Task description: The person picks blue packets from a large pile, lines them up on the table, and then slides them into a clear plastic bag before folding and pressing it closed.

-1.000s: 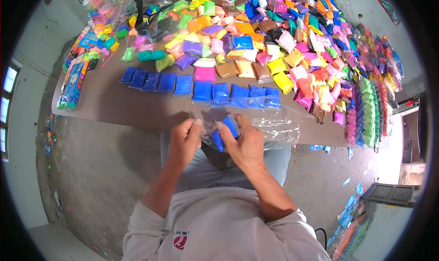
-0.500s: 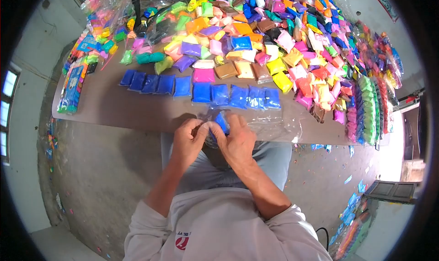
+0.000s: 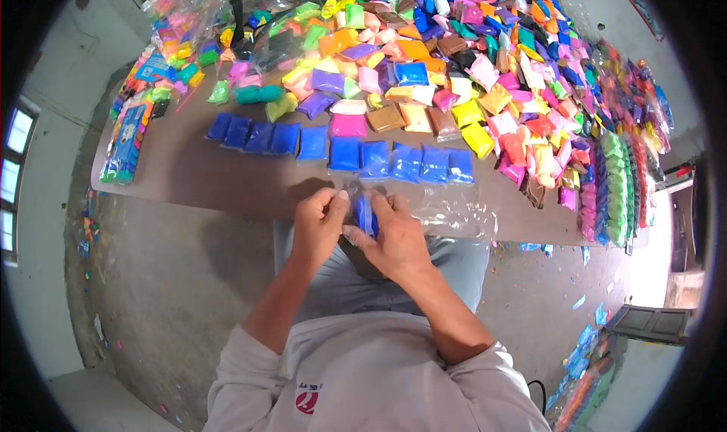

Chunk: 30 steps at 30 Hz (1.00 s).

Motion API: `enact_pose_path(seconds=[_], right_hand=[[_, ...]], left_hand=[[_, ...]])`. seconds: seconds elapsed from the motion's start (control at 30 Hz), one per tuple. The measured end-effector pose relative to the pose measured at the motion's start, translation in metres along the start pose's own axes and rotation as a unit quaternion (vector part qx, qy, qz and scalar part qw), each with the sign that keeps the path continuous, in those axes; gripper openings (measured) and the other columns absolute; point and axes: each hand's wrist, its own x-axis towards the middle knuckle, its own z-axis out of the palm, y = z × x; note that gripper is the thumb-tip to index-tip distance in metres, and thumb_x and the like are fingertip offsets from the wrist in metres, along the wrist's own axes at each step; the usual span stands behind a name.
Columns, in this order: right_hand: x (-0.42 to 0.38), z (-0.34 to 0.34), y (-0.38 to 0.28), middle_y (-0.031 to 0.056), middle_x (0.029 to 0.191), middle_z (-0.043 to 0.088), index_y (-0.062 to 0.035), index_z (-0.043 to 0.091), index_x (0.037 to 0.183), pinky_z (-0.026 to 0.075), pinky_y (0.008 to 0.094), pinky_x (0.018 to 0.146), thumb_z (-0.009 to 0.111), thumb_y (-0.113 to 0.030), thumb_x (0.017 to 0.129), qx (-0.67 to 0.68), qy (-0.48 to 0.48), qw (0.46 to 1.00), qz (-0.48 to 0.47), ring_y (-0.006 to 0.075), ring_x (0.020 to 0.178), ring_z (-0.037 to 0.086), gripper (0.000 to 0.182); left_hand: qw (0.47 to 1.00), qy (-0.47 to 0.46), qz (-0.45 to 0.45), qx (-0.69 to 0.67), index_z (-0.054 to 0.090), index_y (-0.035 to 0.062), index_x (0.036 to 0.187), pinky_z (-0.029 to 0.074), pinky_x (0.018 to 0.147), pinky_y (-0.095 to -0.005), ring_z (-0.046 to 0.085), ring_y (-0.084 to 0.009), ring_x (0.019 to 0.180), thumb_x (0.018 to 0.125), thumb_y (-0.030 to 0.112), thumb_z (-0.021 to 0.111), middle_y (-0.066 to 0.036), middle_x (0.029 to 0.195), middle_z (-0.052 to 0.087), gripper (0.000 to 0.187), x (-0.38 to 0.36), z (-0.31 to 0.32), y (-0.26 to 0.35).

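We note the left hand (image 3: 319, 221) closed, thumb to forefinger, on the edge of a clear bag (image 3: 457, 214). The right hand (image 3: 395, 239) grips a blue packet (image 3: 366, 215) between the two hands, at the near edge of the table (image 3: 193, 186); we cannot tell whether it lies inside the bag. Beyond, we count ten packets in a row (image 3: 344, 154), before a mixed heap (image 3: 413, 49).

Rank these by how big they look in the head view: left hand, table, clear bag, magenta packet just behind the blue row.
Largest to smallest:
1. Table
2. Clear bag, probably; its edges are faint and the right hand partly hides it
3. Left hand
4. Magenta packet
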Motion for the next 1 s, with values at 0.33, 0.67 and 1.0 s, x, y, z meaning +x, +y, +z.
enact_pose_path(seconds=[0.33, 0.67, 1.0], right_hand=[[0.007, -0.005, 0.022, 0.0148, 0.112, 0.062, 0.0007, 0.057, 0.128, 0.053, 0.0316, 0.08, 0.087, -0.014, 0.069, 0.209, -0.097, 0.973, 0.007, 0.0236, 0.095, 0.063, 0.067], [0.009, 0.006, 0.024, 0.0188, 0.114, 0.062, 0.0015, 0.061, 0.119, 0.05, 0.0402, 0.089, 0.083, -0.017, 0.07, 0.163, -0.026, 0.983, -0.079, 0.0364, 0.103, 0.061, 0.056], [0.004, 0.007, 0.02, 0.0208, 0.115, 0.058, 0.0004, 0.06, 0.12, 0.05, 0.0431, 0.088, 0.081, -0.018, 0.071, 0.138, -0.024, 0.988, -0.057, 0.0404, 0.104, 0.058, 0.057]], left_hand=[[1.0, 0.002, -0.016, 0.012, 0.063, -0.0024, 0.089, 0.042, 0.054, -0.0255, 0.051, -0.0051, 0.061, 0.098, 0.021, 0.057, 0.0, 0.067, 0.056, 0.026, -0.001, -0.005, 0.001], [0.998, -0.041, 0.023, 0.038, 0.061, -0.0044, 0.099, 0.047, 0.066, -0.0284, 0.055, -0.0096, 0.075, 0.094, 0.029, 0.064, -0.006, 0.08, 0.062, 0.034, -0.004, -0.009, 0.003], [0.988, 0.031, 0.067, 0.138, 0.063, -0.0038, 0.098, 0.049, 0.065, -0.0322, 0.06, -0.0151, 0.071, 0.09, 0.032, 0.067, -0.014, 0.078, 0.065, 0.037, 0.002, 0.006, -0.009]])
